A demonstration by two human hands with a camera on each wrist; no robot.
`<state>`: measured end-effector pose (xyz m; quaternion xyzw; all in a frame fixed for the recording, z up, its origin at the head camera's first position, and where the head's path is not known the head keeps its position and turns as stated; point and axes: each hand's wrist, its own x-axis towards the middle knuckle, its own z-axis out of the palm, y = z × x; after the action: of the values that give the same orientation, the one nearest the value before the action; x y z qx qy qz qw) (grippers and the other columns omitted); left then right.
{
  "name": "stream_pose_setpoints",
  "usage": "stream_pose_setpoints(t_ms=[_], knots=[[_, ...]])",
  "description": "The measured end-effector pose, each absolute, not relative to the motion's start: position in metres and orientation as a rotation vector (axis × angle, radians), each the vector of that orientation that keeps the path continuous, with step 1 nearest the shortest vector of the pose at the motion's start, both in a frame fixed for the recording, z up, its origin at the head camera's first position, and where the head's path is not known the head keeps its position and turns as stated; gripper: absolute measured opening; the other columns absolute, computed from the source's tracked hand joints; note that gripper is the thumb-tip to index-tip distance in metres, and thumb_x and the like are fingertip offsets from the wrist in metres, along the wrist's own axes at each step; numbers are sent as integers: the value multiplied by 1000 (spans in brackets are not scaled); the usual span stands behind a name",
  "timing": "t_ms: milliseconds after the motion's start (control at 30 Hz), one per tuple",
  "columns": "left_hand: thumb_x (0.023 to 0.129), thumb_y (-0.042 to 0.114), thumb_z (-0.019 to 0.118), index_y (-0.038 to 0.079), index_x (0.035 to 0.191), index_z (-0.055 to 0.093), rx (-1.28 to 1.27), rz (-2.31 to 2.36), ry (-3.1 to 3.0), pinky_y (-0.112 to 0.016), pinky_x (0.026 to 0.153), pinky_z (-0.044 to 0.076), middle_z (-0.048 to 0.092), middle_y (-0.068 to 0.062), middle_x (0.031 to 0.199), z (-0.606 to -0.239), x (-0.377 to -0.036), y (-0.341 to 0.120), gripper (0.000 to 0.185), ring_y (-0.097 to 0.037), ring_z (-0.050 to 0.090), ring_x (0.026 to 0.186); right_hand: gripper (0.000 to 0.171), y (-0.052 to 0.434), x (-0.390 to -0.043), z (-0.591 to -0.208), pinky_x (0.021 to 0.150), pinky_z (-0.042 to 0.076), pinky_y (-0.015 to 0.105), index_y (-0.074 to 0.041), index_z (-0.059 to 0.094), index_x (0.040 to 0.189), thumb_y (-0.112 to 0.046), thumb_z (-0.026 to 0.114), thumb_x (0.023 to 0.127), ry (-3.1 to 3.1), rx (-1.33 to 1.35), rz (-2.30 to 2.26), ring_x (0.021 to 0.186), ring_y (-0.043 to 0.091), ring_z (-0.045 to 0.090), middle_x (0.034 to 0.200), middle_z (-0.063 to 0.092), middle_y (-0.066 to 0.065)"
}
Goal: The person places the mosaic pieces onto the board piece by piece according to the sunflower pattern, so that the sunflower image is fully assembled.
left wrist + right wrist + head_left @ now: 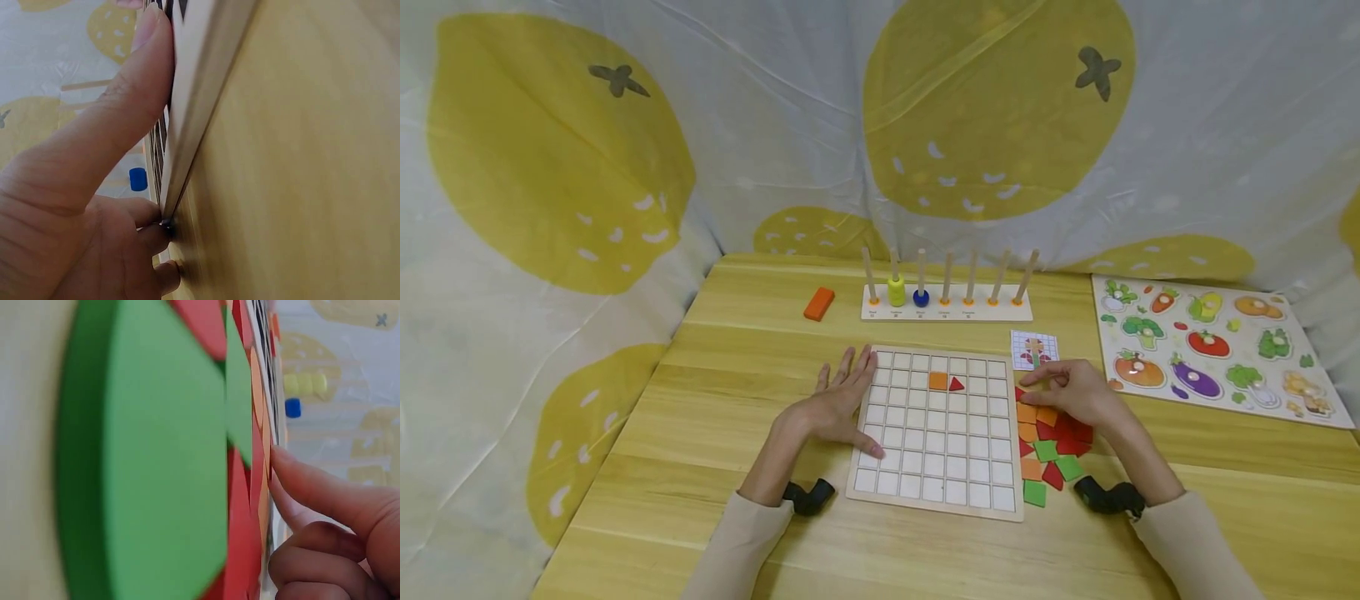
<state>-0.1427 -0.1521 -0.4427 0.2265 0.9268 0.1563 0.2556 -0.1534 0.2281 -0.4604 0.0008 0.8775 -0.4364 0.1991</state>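
A wooden grid board [936, 433] lies flat in the middle of the table. One orange square [937, 381] and one red triangle [956, 384] sit side by side in its upper cells. My left hand [835, 408] rests spread over the board's left edge, its thumb on the cells and fingertips at the upper left corner. To the right of the board lies a loose pile of red, orange and green pieces [1047, 450]. At the top of that pile my right hand [1071, 392] pinches a red piece [1019, 394] between thumb and index finger, its other fingers curled.
A small pattern card [1026, 346] lies above the pile. Behind the board stands a peg rack [1000, 311] with yellow and blue beads. An orange block [819, 303] lies left of it. The vegetable puzzle board [1165, 375] is at the right, and a lemon-print curtain [775, 125] hangs behind.
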Motion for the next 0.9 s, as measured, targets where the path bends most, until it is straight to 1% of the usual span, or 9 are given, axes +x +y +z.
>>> stream_pose_setpoints(t_ms=[100, 300, 500, 600, 733, 900], knots=[[63, 63, 79, 9, 153, -15, 612, 424, 2515, -63, 117, -7, -23, -8, 161, -443, -143, -152, 141, -33, -20, 149, 32, 225, -153, -463, 46, 27, 28, -7, 71, 103, -29, 78, 81, 2439, -7, -1243, 50, 11, 28, 56, 29, -4], [63, 62, 79, 8, 153, -14, 613, 441, 2515, -64, 117, -7, -23, -9, 161, -444, -143, -152, 141, -34, -21, 148, 32, 227, -153, -464, 47, 29, 29, -7, 71, 102, -31, 77, 82, 2432, -7, -1253, 49, 10, 29, 54, 32, -5], [63, 62, 80, 8, 153, -14, 608, 436, 2515, -63, 117, -7, -22, -9, 161, -443, -143, -151, 141, -33, -22, 148, 37, 233, -154, -460, 48, 32, 28, -6, 69, 107, -31, 77, 82, 2403, -1, -1258, 49, 9, 31, 55, 32, -5], [63, 62, 79, 8, 153, -14, 612, 428, 2511, -63, 117, -8, -23, -9, 161, -443, -142, -151, 141, -33, -22, 148, 39, 232, -154, -459, 47, 30, 29, -5, 68, 108, -30, 78, 81, 2414, -16, -1251, 49, 10, 30, 55, 32, -4], [64, 62, 79, 8, 153, -15, 612, 438, 2509, -63, 117, -8, -23, -9, 161, -442, -142, -151, 141, -33, -22, 148, 36, 230, -154, -458, 45, 28, 29, -6, 69, 107, -28, 79, 80, 2434, -30, -1222, 48, 10, 29, 54, 32, -5], [63, 61, 80, 7, 153, -14, 611, 444, 2512, -64, 117, -7, -22, -9, 161, -442, -142, -152, 141, -34, -21, 148, 34, 232, -153, -456, 44, 27, 27, -5, 68, 106, -26, 78, 81, 2449, 3, -1211, 48, 10, 32, 55, 34, -4]])
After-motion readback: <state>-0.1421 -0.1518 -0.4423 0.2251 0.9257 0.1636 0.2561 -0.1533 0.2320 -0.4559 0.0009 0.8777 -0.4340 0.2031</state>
